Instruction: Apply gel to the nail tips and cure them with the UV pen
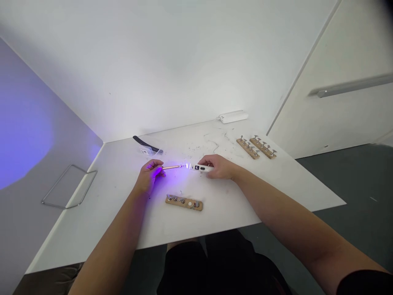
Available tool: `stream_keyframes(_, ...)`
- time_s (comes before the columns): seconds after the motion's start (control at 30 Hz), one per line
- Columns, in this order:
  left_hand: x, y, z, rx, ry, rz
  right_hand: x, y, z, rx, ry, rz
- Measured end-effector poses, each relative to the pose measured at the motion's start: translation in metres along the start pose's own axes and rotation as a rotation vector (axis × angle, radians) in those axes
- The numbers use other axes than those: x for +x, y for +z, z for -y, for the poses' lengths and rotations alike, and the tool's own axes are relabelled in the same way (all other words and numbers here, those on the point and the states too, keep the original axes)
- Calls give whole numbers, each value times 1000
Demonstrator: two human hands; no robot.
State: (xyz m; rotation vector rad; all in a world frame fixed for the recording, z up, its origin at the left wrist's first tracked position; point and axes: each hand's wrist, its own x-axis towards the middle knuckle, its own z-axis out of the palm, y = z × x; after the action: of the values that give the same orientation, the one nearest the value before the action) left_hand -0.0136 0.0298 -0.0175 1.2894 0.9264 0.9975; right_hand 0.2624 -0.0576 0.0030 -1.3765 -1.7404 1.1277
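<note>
Between the thumb and fingers of my left hand (150, 175) is a thin gold-coloured stick (171, 167), held level with its tip toward the right. My right hand (218, 166) grips a white handheld UV lamp (203, 168) with a small dark display. Its lit end faces the stick's tip at close range, and purple light falls over my left fingers. What sits on the tip is lost in the glare. Nearer to me lies a wooden strip (184, 202) bearing several small metal stands, with a white disc at one gap.
Two similar wooden strips (247, 148) (263, 147) lie at the back right. A white power strip (233, 116) rests against the wall. A black nail file (147, 144) and a small clear box (146, 151) are at the back left. A metal wire frame (89, 189) stands by the left wall.
</note>
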Motion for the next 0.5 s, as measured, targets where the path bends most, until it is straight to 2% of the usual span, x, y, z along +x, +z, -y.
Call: stream_keyframes(0.5, -2, 1, -2, -12, -15, 10, -1, 1, 5, -39, 42, -21)
